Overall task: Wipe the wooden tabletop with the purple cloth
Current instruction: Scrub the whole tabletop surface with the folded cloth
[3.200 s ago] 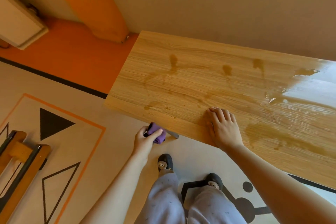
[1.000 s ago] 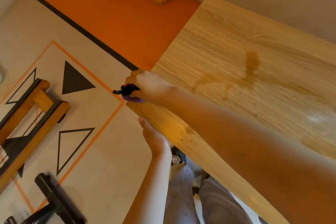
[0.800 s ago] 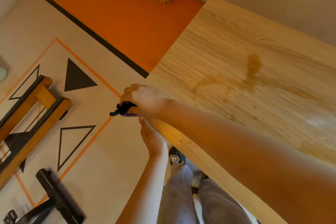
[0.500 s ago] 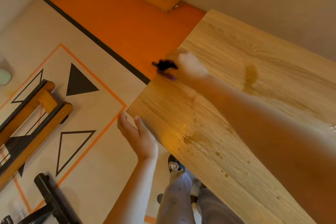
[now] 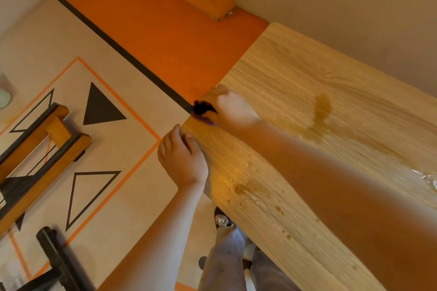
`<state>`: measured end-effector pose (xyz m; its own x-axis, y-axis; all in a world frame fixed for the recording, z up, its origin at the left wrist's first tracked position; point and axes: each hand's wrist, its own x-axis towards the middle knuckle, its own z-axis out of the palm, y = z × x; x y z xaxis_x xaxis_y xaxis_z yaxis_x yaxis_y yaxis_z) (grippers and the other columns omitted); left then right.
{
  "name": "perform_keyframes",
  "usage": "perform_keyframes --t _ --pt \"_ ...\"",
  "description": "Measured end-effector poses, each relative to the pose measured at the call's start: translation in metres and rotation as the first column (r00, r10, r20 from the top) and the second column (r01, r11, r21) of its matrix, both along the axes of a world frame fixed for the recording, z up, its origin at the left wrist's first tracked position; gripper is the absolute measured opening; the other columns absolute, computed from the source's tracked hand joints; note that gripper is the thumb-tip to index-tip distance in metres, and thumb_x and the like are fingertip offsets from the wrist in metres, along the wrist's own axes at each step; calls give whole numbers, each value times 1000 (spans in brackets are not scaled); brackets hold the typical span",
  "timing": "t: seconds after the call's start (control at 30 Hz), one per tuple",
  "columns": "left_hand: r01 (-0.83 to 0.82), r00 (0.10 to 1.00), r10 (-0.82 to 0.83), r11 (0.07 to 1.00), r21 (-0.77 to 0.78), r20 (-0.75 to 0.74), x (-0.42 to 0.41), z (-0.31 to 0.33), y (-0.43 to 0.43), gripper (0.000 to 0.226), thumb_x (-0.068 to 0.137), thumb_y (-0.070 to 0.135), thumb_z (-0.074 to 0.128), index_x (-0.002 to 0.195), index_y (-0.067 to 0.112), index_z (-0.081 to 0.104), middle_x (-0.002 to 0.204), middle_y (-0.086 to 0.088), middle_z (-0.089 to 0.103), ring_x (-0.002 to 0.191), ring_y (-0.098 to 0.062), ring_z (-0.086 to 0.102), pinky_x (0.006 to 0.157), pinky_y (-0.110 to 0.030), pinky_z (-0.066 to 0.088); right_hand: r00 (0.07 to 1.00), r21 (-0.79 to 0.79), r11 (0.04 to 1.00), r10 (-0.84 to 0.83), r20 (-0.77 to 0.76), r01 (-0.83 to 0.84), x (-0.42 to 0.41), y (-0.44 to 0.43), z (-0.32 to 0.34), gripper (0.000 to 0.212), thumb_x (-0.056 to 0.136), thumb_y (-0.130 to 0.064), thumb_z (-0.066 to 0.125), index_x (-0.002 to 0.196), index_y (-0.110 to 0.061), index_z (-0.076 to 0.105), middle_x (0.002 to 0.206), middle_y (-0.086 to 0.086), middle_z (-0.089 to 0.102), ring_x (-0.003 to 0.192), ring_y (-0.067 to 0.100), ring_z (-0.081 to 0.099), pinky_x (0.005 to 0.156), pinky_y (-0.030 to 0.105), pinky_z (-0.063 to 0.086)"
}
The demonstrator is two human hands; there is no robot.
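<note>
The wooden tabletop [image 5: 295, 82] runs from the centre to the lower right, with wet streaks and droplets on it. My right hand [image 5: 230, 106] reaches across to the table's left edge and grips the purple cloth [image 5: 203, 113], which shows as a dark, blurred bunch with a purple fringe under the fingers. My left hand [image 5: 182, 160] rests against the near left corner of the tabletop, fingers loosely bent along the edge.
A beige wall runs behind the table. An orange floor strip [image 5: 165, 30] and a patterned mat [image 5: 82, 125] lie to the left. A wooden frame [image 5: 40, 139] and a dark stand [image 5: 56, 255] sit on the floor at the far left. My legs and shoes are below the table edge.
My right hand with the cloth slid back down the left edge toward the near corner. My left hand moved up onto that corner.
</note>
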<state>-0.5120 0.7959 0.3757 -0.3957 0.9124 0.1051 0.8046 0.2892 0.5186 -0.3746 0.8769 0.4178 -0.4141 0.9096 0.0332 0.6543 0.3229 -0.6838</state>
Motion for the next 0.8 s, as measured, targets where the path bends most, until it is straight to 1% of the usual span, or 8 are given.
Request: perform_keyframes --t 0.17,0.23,0.3,0.37,0.47,0.53,0.67,0.8 --pt "4 1000 -4 1000 18 15 -1 -3 0 38 97 23 44 130 10 55 125 -9 60 121 -28 49 107 -48 35 949 -105 943 -316 19 316 76 52 7 19 83 -4 57 69 -16 64 92 -17 60 76 -2 59 55 9 43" --pt "-4 1000 4 1000 18 5 0 -4 2 38 96 22 44 129 9 55 123 -10 61 120 -29 50 106 -49 36 866 -45 865 -499 29 500 108 65 6 11 87 -8 58 86 -16 66 101 -5 62 81 12 61 60 8 43" --pt "-8 1000 8 1000 16 -1 1 -4 2 38 95 22 44 128 8 56 123 -11 61 119 -30 50 105 -49 36 785 9 786 -619 8 619 122 73 1 19 88 -12 60 107 -12 66 107 4 64 91 21 61 73 22 50" --pt "-17 1000 18 1000 9 -5 0 -4 3 39 95 24 42 128 8 56 122 -11 62 119 -31 50 105 -49 37 788 19 788 -615 -9 615 114 75 -3 19 88 -10 59 105 -11 67 106 3 63 91 19 61 69 25 50" --pt "-15 1000 15 1000 0 -25 -1 -2 3 41 95 25 40 128 8 56 121 -11 62 117 -31 51 103 -50 38 922 -57 920 -387 16 387 76 67 -4 19 85 -5 56 78 -19 67 111 -12 59 83 4 58 50 5 39" --pt "-18 999 18 1000 -16 -30 0 -1 3 42 95 26 38 128 8 56 121 -10 62 118 -31 51 103 -50 39 962 -71 960 -267 51 270 55 62 -13 22 79 -3 55 67 -21 60 113 -6 62 81 8 59 45 6 36" --pt "-15 999 14 999 -37 -29 1 -1 4 44 94 29 36 129 9 55 124 -11 61 119 -31 50 103 -50 39 962 -29 962 -272 20 272 61 67 -10 9 85 -8 56 80 -10 63 93 1 57 72 18 54 49 21 36" --pt "-11 1000 11 1000 -19 -20 0 -3 4 45 93 29 37 128 8 56 123 -12 60 118 -31 49 101 -50 40 901 -6 901 -434 10 434 106 95 -5 10 87 -11 57 91 -8 65 100 4 58 79 20 57 60 27 45"
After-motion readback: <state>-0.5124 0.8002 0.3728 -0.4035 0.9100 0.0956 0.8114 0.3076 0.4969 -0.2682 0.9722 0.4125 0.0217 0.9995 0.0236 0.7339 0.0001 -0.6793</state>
